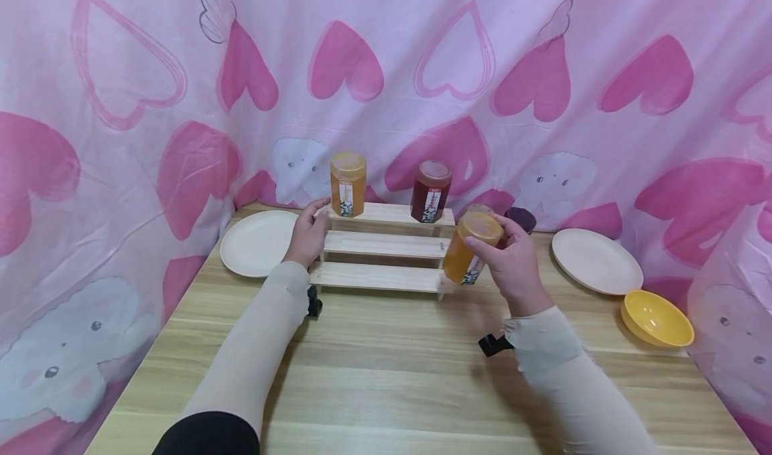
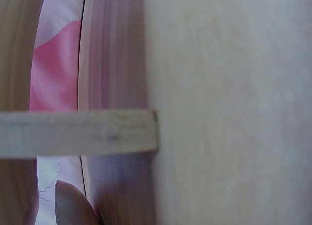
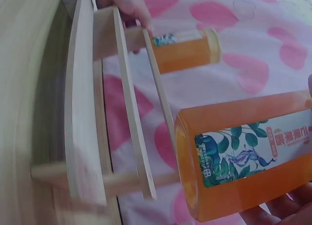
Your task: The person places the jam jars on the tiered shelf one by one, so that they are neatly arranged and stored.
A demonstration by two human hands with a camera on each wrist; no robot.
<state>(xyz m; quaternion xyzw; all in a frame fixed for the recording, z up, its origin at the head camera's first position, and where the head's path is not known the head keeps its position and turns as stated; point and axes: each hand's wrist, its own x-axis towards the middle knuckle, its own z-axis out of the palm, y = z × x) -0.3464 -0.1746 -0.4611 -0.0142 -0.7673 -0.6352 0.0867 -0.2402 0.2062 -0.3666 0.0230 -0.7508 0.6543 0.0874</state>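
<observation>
A three-tier wooden stand (image 1: pixel 386 277) stands on the table. My left hand (image 1: pixel 309 234) grips the left end of its top tier; the left wrist view shows mostly blurred boards (image 2: pixel 229 108) and a fingertip (image 2: pixel 73 205). My right hand (image 1: pixel 512 264) holds a jar of amber honey (image 1: pixel 461 257), tilted, at the stand's right end. Its label (image 3: pixel 258 147) and base show in the right wrist view. On the top tier, a lighter honey jar (image 1: pixel 348 187) stands at the left, beside my left hand, and a dark red jar (image 1: pixel 431 192) toward the right.
Behind my right hand, a pale lid (image 1: pixel 480 208) and a dark round lid (image 1: pixel 521 219) show partly. A cream plate (image 1: pixel 256 244) lies left of the stand, another plate (image 1: pixel 597 261) at the right, near a yellow bowl (image 1: pixel 656 319). A pink heart-print curtain (image 1: pixel 386 53) hangs behind.
</observation>
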